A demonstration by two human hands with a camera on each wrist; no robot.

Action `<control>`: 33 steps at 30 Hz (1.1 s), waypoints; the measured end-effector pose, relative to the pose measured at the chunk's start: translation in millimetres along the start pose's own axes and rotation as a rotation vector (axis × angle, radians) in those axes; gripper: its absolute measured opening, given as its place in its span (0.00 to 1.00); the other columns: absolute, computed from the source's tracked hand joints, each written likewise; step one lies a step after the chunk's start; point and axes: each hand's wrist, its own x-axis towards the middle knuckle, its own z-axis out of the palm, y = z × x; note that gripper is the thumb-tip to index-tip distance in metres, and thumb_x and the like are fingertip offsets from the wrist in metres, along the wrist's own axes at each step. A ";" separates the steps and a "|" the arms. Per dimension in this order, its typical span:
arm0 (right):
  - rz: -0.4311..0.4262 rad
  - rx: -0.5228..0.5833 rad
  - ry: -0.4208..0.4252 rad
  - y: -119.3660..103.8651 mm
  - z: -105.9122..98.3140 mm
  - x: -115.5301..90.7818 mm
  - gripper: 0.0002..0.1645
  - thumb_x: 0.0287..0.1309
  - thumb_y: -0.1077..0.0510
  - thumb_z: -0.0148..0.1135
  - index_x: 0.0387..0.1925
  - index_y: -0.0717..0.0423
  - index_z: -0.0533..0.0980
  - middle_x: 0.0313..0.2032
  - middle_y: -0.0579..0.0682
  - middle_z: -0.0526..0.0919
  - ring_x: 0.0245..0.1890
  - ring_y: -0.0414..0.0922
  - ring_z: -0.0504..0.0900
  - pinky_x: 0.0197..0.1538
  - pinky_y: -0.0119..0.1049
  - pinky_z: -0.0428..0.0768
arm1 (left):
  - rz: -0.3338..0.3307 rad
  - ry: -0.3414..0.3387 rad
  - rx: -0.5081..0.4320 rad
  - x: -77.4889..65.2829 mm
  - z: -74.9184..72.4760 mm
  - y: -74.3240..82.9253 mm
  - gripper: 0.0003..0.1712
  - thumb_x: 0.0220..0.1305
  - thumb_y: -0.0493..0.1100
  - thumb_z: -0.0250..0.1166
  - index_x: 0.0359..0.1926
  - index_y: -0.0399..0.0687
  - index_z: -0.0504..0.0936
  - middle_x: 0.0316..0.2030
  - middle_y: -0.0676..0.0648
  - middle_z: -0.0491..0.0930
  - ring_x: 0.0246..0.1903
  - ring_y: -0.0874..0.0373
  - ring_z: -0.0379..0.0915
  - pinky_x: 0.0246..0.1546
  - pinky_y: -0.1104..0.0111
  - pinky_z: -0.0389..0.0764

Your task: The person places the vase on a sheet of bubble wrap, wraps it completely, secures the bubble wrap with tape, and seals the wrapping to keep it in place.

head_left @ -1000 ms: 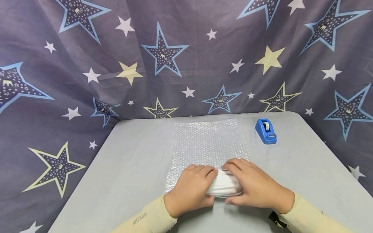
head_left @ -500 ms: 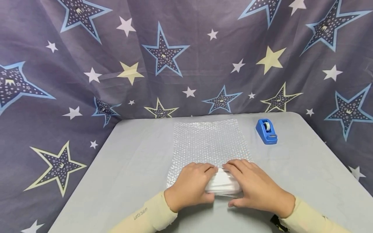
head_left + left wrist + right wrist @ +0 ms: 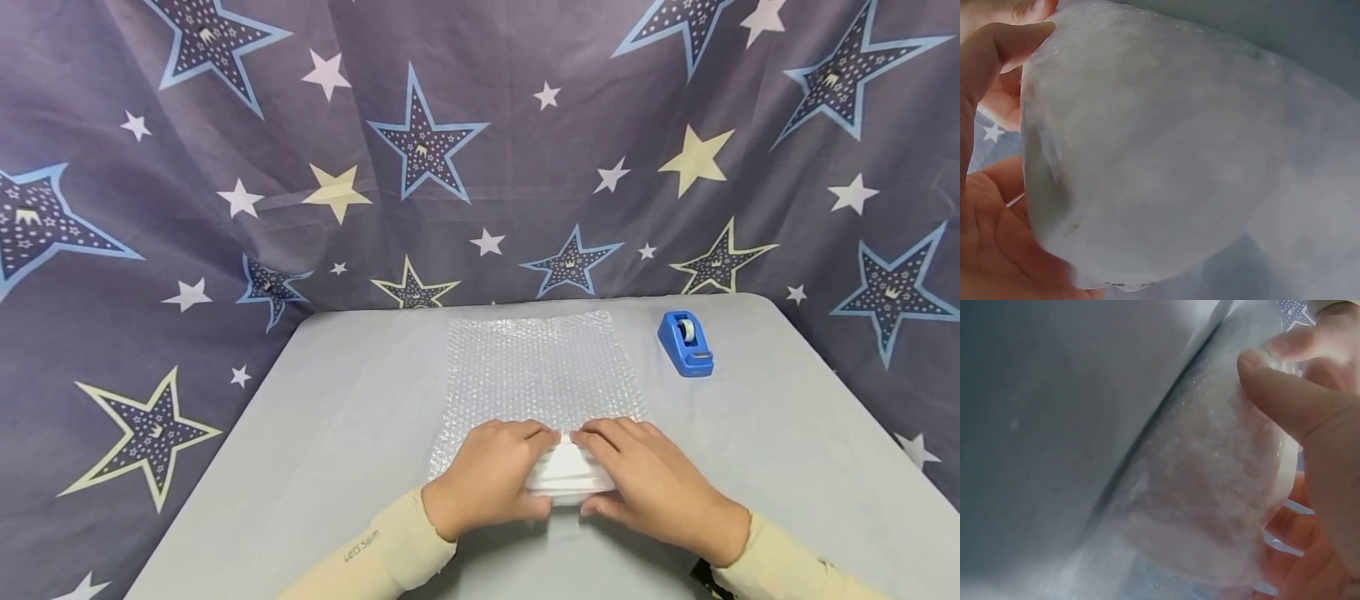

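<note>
A sheet of bubble wrap lies flat on the grey table, its near end at the hands. There, a white layered bundle sits between my two hands. My left hand grips its left side, fingers over the top and thumb at the near side. The right hand holds the opposite side in the same way. Up close in the right wrist view, clear bubble wrap covers the bundle under the thumb. In the left wrist view the bundle looks whitish and blurred. What is inside cannot be told.
A blue tape dispenser with a roll of tape stands at the back right of the table. Behind the table hangs a dark curtain with stars. A small black item shows by the right sleeve.
The right thumb has come in slightly closer against the bundle's near side. Both hands otherwise keep their hold in almost the same place, and the bubble wrap sheet and tape dispenser stay put.
</note>
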 end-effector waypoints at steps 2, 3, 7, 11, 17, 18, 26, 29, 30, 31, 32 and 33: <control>0.005 0.003 0.000 -0.3 0.3 0.7 0.52 0.38 0.33 0.82 0.63 0.52 0.76 0.55 0.45 0.81 0.52 0.46 0.81 0.55 0.48 0.80 | -0.006 -0.007 0.002 -0.5 -0.8 0.4 0.43 0.42 0.62 0.75 0.61 0.50 0.82 0.52 0.55 0.86 0.46 0.61 0.85 0.41 0.64 0.85; 0.007 0.004 0.000 -0.3 0.3 1.1 0.52 0.38 0.33 0.82 0.63 0.52 0.77 0.55 0.45 0.81 0.52 0.46 0.81 0.54 0.48 0.80 | -0.009 -0.009 0.005 -0.7 -0.7 0.6 0.43 0.42 0.62 0.75 0.61 0.50 0.82 0.52 0.55 0.86 0.46 0.61 0.85 0.41 0.64 0.85; 0.011 0.012 0.005 0.4 0.0 3.2 0.50 0.39 0.33 0.82 0.62 0.52 0.78 0.55 0.44 0.82 0.52 0.45 0.82 0.53 0.47 0.81 | -0.017 -0.008 0.024 -0.6 -0.4 1.0 0.43 0.42 0.62 0.74 0.61 0.49 0.82 0.53 0.55 0.86 0.46 0.61 0.85 0.41 0.63 0.85; 0.007 0.030 -0.002 1.3 0.2 4.8 0.49 0.41 0.33 0.81 0.63 0.52 0.78 0.55 0.44 0.83 0.51 0.44 0.82 0.53 0.47 0.81 | -0.024 0.002 0.035 -2.4 -1.0 2.5 0.40 0.43 0.59 0.74 0.59 0.49 0.82 0.52 0.54 0.85 0.46 0.60 0.85 0.39 0.63 0.85; -0.002 0.042 0.002 4.3 1.1 5.4 0.48 0.42 0.33 0.80 0.62 0.52 0.79 0.55 0.44 0.83 0.51 0.44 0.83 0.51 0.47 0.82 | -0.002 0.067 0.070 -7.0 -2.1 6.6 0.38 0.45 0.57 0.73 0.57 0.46 0.81 0.52 0.50 0.85 0.49 0.56 0.84 0.42 0.60 0.84; -0.006 0.042 0.003 4.9 1.4 5.4 0.48 0.42 0.33 0.80 0.62 0.52 0.79 0.55 0.44 0.84 0.51 0.44 0.83 0.51 0.47 0.82 | -0.001 0.076 0.074 -8.2 -2.1 7.7 0.37 0.45 0.57 0.73 0.58 0.46 0.81 0.52 0.50 0.84 0.50 0.56 0.84 0.43 0.59 0.84; -0.023 0.065 -0.018 8.2 0.6 8.1 0.46 0.45 0.33 0.79 0.62 0.53 0.79 0.55 0.45 0.84 0.52 0.44 0.83 0.52 0.47 0.82 | -0.017 0.123 0.116 -17.2 -7.3 19.4 0.40 0.47 0.58 0.76 0.60 0.46 0.80 0.56 0.47 0.82 0.55 0.53 0.82 0.49 0.58 0.83; -0.021 0.063 -0.022 9.2 -0.2 8.9 0.46 0.45 0.33 0.79 0.61 0.53 0.79 0.55 0.45 0.84 0.52 0.44 0.83 0.52 0.47 0.82 | -0.005 0.159 0.165 -20.2 -7.3 24.0 0.39 0.45 0.59 0.78 0.57 0.48 0.80 0.55 0.47 0.82 0.55 0.52 0.81 0.49 0.59 0.82; -0.021 0.063 -0.025 9.6 -0.7 9.2 0.46 0.45 0.34 0.79 0.61 0.53 0.79 0.55 0.45 0.84 0.52 0.44 0.83 0.52 0.47 0.82 | 0.001 0.175 0.183 -21.1 -7.0 25.6 0.39 0.44 0.59 0.78 0.56 0.48 0.80 0.54 0.47 0.82 0.54 0.52 0.81 0.48 0.59 0.82; -0.019 0.063 -0.030 10.0 -1.1 9.4 0.46 0.46 0.34 0.79 0.62 0.53 0.79 0.55 0.46 0.84 0.53 0.45 0.83 0.53 0.47 0.82 | 0.008 0.190 0.199 -21.8 -6.4 27.1 0.37 0.43 0.58 0.78 0.54 0.48 0.80 0.53 0.48 0.82 0.53 0.52 0.81 0.48 0.59 0.82; -0.018 0.064 -0.036 10.4 -1.7 9.6 0.46 0.46 0.34 0.78 0.62 0.54 0.79 0.55 0.46 0.84 0.53 0.45 0.83 0.54 0.48 0.82 | 0.014 0.205 0.215 -22.3 -5.4 28.3 0.35 0.43 0.58 0.77 0.52 0.48 0.80 0.52 0.48 0.82 0.52 0.52 0.81 0.46 0.60 0.82; -0.015 0.065 -0.041 10.9 -2.3 9.8 0.46 0.46 0.34 0.78 0.62 0.54 0.79 0.56 0.47 0.84 0.53 0.45 0.83 0.54 0.48 0.82 | 0.020 0.217 0.224 -22.4 -4.4 29.3 0.33 0.44 0.57 0.77 0.51 0.48 0.80 0.51 0.48 0.82 0.52 0.53 0.81 0.46 0.60 0.81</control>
